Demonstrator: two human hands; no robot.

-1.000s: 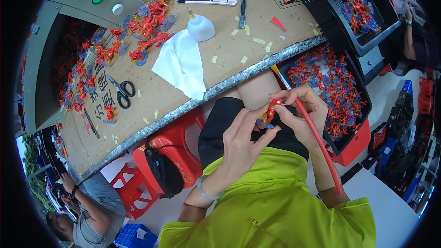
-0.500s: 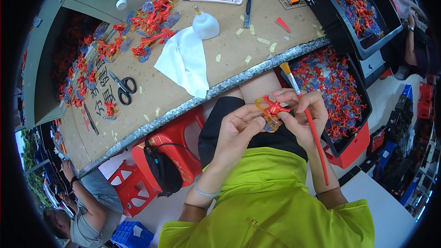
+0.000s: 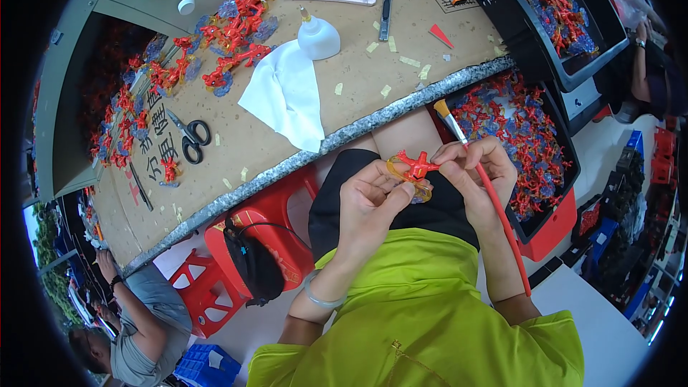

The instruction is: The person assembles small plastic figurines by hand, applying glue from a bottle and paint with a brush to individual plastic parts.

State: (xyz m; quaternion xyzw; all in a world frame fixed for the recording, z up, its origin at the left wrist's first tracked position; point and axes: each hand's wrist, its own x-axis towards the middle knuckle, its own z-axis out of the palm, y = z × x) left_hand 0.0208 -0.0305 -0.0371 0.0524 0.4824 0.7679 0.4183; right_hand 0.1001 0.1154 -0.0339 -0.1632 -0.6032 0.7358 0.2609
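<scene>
Far left on the tabletop (image 3: 301,165): black scissors (image 3: 188,137) among rows of red figures (image 3: 215,57); white cloth (image 3: 287,97) and small glue bottle (image 3: 317,34) further along. Below the tabletop edge, over the lap, left hand (image 3: 369,201), grip narrow, pinches a small red figure (image 3: 414,167) on its yellow ring. Right hand (image 3: 476,172) touches the figure's other side, grip closed round a red-handled brush (image 3: 494,208), bristles pointing up toward the tray of red pieces (image 3: 516,129). Risk, as judged: figure held by fingertips only, so a slip drops it to the floor; the brush tip could smear. Compared with half a second earlier, the hands sit slightly lower and the brush leans more upright.
</scene>
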